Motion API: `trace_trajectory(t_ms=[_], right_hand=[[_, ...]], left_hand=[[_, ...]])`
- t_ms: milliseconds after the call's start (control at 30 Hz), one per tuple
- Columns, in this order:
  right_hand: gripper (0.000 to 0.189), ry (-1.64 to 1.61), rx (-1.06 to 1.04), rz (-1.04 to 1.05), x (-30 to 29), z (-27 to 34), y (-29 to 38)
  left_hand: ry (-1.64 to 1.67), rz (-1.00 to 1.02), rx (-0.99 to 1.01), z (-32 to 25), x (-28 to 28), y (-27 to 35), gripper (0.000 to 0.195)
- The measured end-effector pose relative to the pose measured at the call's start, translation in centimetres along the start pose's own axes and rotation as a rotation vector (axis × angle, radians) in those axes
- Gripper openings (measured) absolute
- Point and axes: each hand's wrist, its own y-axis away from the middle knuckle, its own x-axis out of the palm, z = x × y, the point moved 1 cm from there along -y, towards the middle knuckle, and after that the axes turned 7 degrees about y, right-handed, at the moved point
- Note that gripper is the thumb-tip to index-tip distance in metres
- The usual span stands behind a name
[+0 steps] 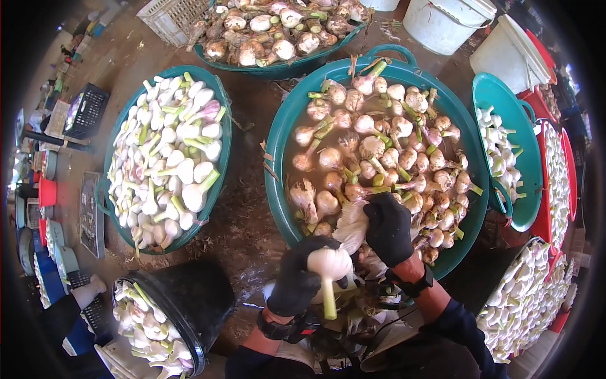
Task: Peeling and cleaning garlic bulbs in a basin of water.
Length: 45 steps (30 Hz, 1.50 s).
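Observation:
My left hand (294, 277), in a black glove, grips a garlic bulb (330, 263) whose green stem points toward me. In my right hand (390, 230), gloved the same way, is a strip of papery garlic skin (352, 226), pulled up beside the bulb. The bulb's exposed surface looks white and smooth. Both hands are over the near rim of a large green tub (279, 199). Unpeeled garlic bulbs (371, 147) with brown-stained skins float in the tub's murky water. Loose skins (364, 303) lie below my hands.
White peeled garlic (175, 166) fills a green tub (226, 142) at left. A black bucket (203, 289) of garlic stands near left. Dirty bulbs (284, 28) heap in another tub at the back. White buckets (442, 23), a green basin (513, 109) and red tubs (544, 184) line the right.

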Motion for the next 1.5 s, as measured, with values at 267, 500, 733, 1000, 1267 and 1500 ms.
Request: trace_trajectory(t_ms=[267, 500, 733, 1000, 1267, 1500], right_hand=[[0.008, -0.037, -0.034, 0.086, 0.8, 0.8, 0.3], [0.019, 0.206, -0.230, 0.495, -0.2, -0.5, 1.1], [0.023, 0.432, -0.226, 0.280, 0.6, 2.2, -4.3], [0.019, 0.696, -0.255, 0.330, 4.9, -2.5, -7.4], [0.029, -0.180, -0.295, 0.363, -0.6, 1.2, -2.2], [0.022, -0.210, -0.133, 0.255, -2.4, 4.9, -1.8]], left_hand=[[0.181, 0.115, -0.024, -1.8, 0.4, 0.3, 0.036], [0.287, 0.280, 0.392, -2.6, -3.6, 0.6, 0.030], [0.439, 0.010, 0.075, -3.4, -0.5, 0.5, 0.028], [0.209, -0.058, -0.167, -2.8, 0.4, -0.9, 0.053], [0.182, 0.000, -0.083, -0.7, -1.8, -1.8, 0.045], [-0.724, -0.350, 0.253, -1.8, 1.3, -2.0, 0.042]])
